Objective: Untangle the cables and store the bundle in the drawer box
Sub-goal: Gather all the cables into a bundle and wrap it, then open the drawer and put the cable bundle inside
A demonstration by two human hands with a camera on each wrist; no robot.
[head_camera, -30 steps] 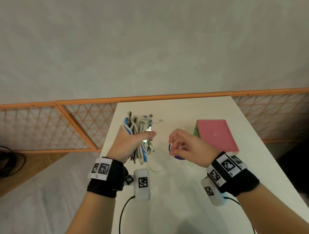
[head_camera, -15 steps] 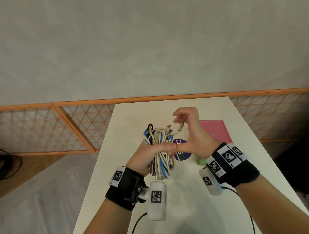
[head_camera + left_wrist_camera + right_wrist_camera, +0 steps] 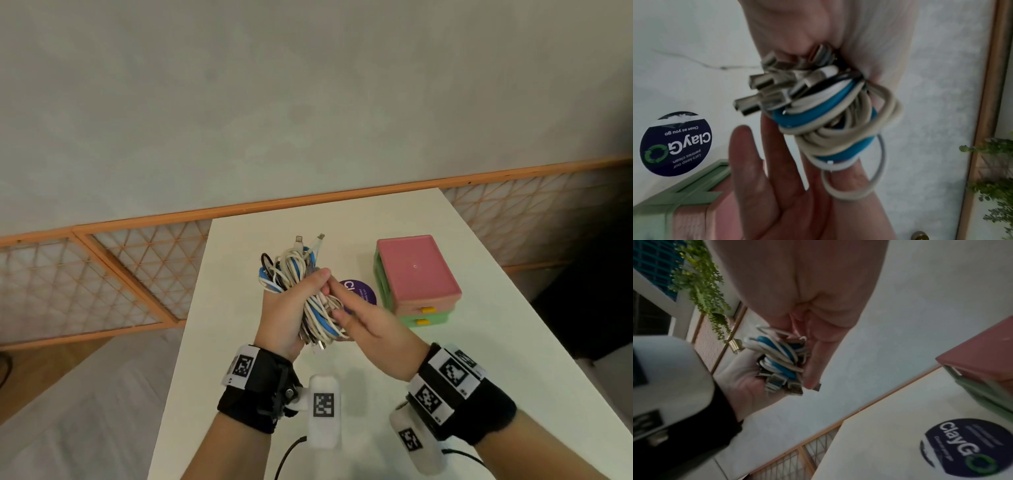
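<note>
Since half a second before, the right hand (image 3: 371,327) had come down from above the cable bundle (image 3: 303,291) to its 4 o'clock side, fingers straight and touching the loops. The left hand (image 3: 289,313) gripped the bundle at its middle, above the table (image 3: 479,359). The drawer box (image 3: 416,277) stood at 3 o'clock, both drawers shut. Fingers hid the bundle's middle; the wrist views were blurred.

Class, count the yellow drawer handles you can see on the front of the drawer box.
2. One yellow handle sits on the pink upper drawer of the drawer box, the other yellow handle on the green drawer below. Other sides are hidden.
</note>
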